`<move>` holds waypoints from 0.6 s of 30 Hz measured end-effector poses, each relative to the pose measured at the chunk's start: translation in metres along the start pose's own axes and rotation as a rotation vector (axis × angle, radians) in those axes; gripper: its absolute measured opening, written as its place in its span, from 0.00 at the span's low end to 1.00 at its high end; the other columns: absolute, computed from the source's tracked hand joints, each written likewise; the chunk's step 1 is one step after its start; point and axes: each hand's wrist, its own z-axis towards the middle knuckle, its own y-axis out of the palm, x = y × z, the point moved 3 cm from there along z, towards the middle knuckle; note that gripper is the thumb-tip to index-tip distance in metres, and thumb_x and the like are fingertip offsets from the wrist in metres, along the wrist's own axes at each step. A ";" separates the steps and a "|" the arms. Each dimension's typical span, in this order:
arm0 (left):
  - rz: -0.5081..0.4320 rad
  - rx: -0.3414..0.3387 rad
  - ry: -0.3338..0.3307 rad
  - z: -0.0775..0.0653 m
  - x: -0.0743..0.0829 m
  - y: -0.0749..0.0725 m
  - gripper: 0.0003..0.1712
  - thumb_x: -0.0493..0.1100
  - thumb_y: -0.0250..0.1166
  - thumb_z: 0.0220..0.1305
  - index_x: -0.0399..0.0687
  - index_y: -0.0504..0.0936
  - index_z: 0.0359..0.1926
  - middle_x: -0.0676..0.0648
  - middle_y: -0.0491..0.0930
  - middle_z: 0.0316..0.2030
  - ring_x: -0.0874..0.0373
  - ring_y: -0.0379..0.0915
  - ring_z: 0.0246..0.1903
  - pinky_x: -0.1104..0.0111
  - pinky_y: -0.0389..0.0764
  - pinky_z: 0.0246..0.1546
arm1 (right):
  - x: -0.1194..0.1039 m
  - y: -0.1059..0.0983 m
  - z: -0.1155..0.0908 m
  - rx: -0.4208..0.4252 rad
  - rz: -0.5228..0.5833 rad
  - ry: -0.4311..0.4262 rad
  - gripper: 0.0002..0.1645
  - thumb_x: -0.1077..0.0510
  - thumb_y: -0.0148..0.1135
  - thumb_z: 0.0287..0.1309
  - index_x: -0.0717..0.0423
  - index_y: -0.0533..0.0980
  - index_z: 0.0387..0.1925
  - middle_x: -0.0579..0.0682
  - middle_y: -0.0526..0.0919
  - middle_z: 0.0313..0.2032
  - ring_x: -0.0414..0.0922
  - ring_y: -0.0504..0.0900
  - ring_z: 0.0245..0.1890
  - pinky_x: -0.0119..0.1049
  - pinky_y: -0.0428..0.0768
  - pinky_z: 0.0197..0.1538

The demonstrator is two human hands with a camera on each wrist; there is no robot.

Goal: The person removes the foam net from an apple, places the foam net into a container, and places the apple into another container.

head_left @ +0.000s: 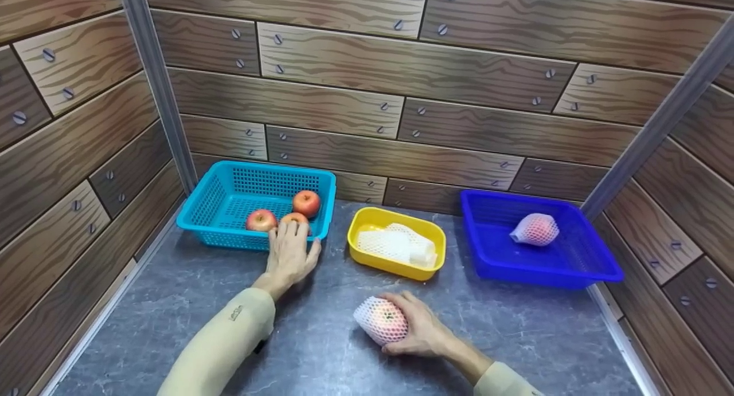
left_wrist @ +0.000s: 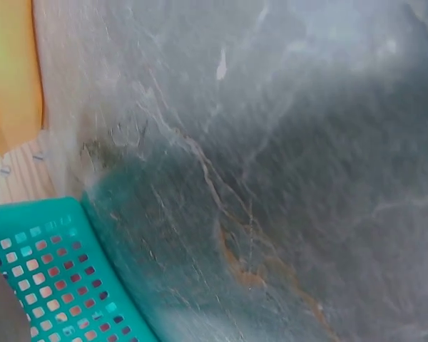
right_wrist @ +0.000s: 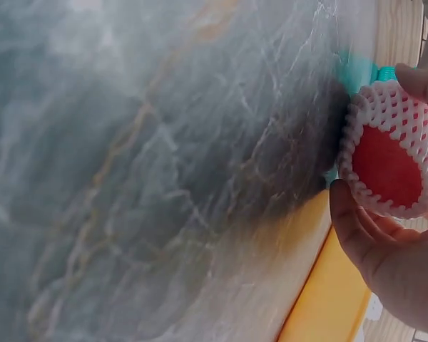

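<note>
My right hand point(head_left: 421, 327) grips an apple point(head_left: 385, 321) wrapped in a white foam net, held above the grey table in front of the yellow tray. In the right wrist view, fingers and thumb point(right_wrist: 419, 82) curl round the netted apple point(right_wrist: 386, 167), and red skin shows through the net's open end. Over the near rim of the teal basket point(head_left: 212, 212) reaches my left hand point(head_left: 289, 255), its fingers lying over an apple point(head_left: 294, 218) and its thumb spread apart. Beside that apple lie two bare apples, one to the left point(head_left: 261, 220) and one behind point(head_left: 306, 203).
A yellow tray point(head_left: 395, 268) in the middle holds white foam nets point(head_left: 385, 242). At the right stands a dark blue basket point(head_left: 493, 258) with one netted apple point(head_left: 539, 230) inside. Wood-patterned walls point(head_left: 344, 98) enclose the back and both sides of the grey table point(head_left: 309, 338).
</note>
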 end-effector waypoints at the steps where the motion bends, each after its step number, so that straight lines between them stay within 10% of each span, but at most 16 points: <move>1: -0.007 0.006 0.010 -0.001 0.002 -0.001 0.15 0.53 0.65 0.77 0.45 0.82 0.49 0.37 0.83 0.48 0.36 0.75 0.60 0.41 0.70 0.60 | 0.000 0.000 0.000 0.005 0.004 0.000 0.63 0.41 0.90 0.38 0.49 0.75 0.78 0.47 0.84 0.59 0.46 0.84 0.59 0.49 0.82 0.66; 18: -0.253 0.054 0.125 -0.013 0.055 -0.032 0.05 0.40 0.71 0.74 0.47 0.88 0.47 0.46 0.88 0.42 0.49 0.85 0.44 0.55 0.88 0.50 | -0.013 -0.039 0.001 0.100 0.137 -0.045 0.62 0.46 0.89 0.39 0.52 0.74 0.78 0.51 0.87 0.65 0.47 0.86 0.62 0.47 0.82 0.71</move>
